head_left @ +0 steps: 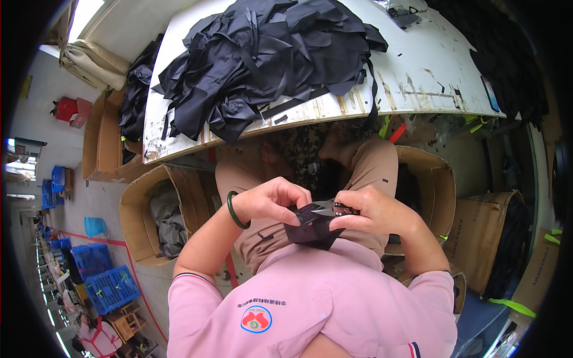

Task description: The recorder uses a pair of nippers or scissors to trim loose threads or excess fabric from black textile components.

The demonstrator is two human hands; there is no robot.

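Above my lap, my left hand (271, 200) pinches a small piece of black fabric (315, 234) between thumb and fingers. The fabric's lower part hangs down against my pink shirt. My right hand (375, 210) is closed around small snips (345, 209) with dark handles. Their pale metal blades point left and lie at the fabric's upper edge, close to my left fingertips. Whether the blades touch the fabric, I cannot tell. A large heap of black fabric pieces (268, 56) lies on the worn white table (427, 65) in front of me.
Below the table's edge, an open cardboard box (136, 206) with grey fabric stands to my left, and another cardboard box (440, 185) to my right. A taller carton (477, 238) stands farther right. Blue crates (112, 289) sit on the floor at far left.
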